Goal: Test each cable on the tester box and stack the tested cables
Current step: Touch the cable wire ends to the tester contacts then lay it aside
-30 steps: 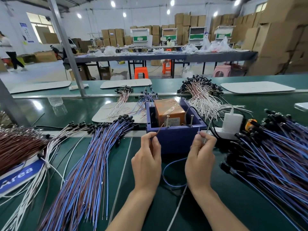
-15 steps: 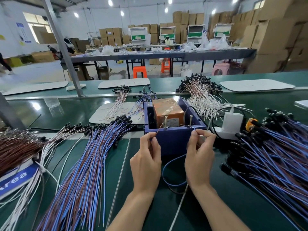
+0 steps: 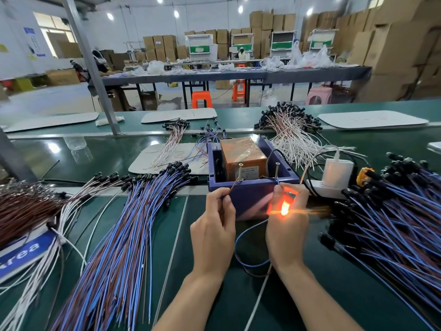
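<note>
Newly lit cable (image 3: 235,244) (orange glow (image 3: 284,209)).

Counts at your station:
- **Hands:** two, your left hand (image 3: 212,232) and right hand (image 3: 286,225), pinching one cable (image 3: 235,246) between them.
- **Tester:** one tester box (image 3: 250,194). It carries one orange block (image 3: 243,154) and two upright screws, the left screw (image 3: 240,172) and the right screw (image 3: 277,170).
- **Lamp:** one lit lamp (image 3: 284,209).
- **Large cable heaps:** four can be told apart, the blue-brown heap (image 3: 124,223), blue heap (image 3: 393,223), white heap (image 3: 293,132) and brown heap (image 3: 23,206).
- **Small bundles:** two on one mat (image 3: 148,163), the pale bundle (image 3: 171,142) and the blue bundle (image 3: 210,137).
- **Charger:** one white charger (image 3: 337,172).
- **Stools:** three, the nearer orange stool (image 3: 201,99), the farther orange stool (image 3: 238,89) and the pink stool (image 3: 319,95).
</note>
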Tool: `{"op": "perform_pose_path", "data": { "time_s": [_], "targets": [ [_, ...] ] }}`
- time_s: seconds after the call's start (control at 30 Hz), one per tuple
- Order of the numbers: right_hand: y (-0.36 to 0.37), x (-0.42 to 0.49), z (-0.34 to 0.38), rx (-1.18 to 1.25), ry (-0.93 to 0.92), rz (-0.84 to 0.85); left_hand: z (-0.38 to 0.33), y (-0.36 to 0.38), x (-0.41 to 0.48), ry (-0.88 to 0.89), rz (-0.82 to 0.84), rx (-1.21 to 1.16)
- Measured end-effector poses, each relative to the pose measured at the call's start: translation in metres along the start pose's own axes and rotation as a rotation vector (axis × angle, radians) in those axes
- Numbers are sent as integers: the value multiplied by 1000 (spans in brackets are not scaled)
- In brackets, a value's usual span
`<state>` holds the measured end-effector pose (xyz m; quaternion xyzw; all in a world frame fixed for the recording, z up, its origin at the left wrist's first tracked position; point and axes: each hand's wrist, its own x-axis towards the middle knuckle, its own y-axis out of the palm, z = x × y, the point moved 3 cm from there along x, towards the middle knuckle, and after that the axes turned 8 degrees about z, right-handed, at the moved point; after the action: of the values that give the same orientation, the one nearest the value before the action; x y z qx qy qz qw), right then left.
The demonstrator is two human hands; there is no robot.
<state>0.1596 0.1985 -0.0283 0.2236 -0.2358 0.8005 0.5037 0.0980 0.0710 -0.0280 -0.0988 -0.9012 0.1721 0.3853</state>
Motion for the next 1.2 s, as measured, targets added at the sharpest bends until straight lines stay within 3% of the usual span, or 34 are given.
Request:
{"op": "perform_pose_path", "data": {
  "time_s": [0.67,1.2],
  "targets": [
    [1,-1,-4,23,14,41,3,2,0,19,7,-8],
    [-28,-20,20,124,59,136,1,-29,-24,-211,-137,-192]
  ]
}}
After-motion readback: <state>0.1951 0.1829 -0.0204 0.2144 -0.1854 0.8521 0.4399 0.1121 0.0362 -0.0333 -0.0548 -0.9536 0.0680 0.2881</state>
